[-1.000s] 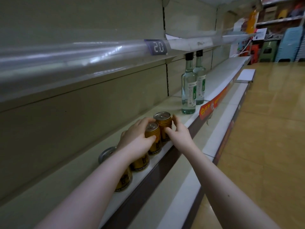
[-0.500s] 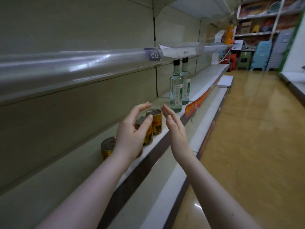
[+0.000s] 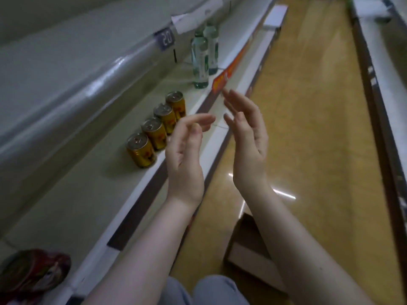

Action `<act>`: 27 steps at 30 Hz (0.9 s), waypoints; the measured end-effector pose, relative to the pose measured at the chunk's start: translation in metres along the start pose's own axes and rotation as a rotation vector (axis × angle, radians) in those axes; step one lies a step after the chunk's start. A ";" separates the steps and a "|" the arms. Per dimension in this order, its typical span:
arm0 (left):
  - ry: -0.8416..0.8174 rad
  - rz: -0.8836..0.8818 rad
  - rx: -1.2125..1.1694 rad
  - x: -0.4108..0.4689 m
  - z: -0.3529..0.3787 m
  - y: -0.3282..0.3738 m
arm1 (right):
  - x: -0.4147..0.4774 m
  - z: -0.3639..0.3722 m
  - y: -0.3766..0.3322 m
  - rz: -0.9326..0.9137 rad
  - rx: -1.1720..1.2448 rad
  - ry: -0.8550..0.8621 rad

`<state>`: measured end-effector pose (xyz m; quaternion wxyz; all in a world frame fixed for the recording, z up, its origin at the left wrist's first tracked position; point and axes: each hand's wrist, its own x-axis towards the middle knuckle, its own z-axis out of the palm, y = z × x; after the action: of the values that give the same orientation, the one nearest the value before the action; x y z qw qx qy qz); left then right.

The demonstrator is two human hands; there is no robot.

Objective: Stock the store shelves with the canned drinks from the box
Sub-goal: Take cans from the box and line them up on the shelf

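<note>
Four gold cans (image 3: 155, 134) stand upright in a close row near the front edge of the shelf (image 3: 88, 194). Both grips hang in the air beside them, palms facing each other. The left grip (image 3: 185, 159) is released, fingers loosely bent and holding nothing. The right grip (image 3: 246, 137) is released, fingers nearly straight. Two bottles (image 3: 200, 60) stand farther along the shelf. The box (image 3: 248, 245) sits on the floor (image 3: 308, 128), partly hidden by the right arm (image 3: 308, 238).
</note>
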<state>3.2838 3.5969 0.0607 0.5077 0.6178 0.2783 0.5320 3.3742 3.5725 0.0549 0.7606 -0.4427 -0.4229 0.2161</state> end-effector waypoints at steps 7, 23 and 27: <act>0.090 -0.131 -0.043 -0.001 0.031 0.142 | 0.006 -0.014 -0.152 0.135 -0.022 0.049; 0.539 -0.017 0.100 -0.092 0.036 0.402 | -0.015 0.033 -0.395 0.207 0.122 -0.546; 0.720 0.020 0.158 -0.151 0.007 0.437 | -0.063 0.059 -0.426 0.242 0.186 -0.699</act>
<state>3.1627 3.3168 0.4085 0.3226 0.4313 0.4732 0.6972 3.2711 3.3382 0.4058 0.5763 -0.3180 -0.5802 0.4797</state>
